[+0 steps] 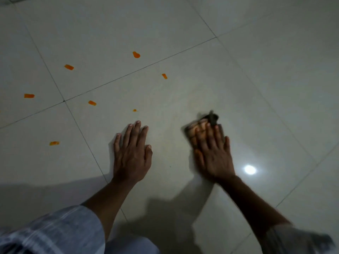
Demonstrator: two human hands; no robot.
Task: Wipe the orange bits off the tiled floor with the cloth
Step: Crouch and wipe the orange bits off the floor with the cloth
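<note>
Several orange bits lie scattered on the pale tiled floor, among them one at the top middle, one to its left and one nearest on the left. My right hand lies flat on a small dark, orange-stained cloth and presses it to the floor; both are blurred. My left hand rests flat on the tile with fingers apart and holds nothing. The cloth lies to the right of all the orange bits; the closest one is a tiny speck.
Dark grout lines cross the floor and meet at a corner on the left. A bright light reflection shines to the right of my right hand. My clothed knees fill the bottom edge.
</note>
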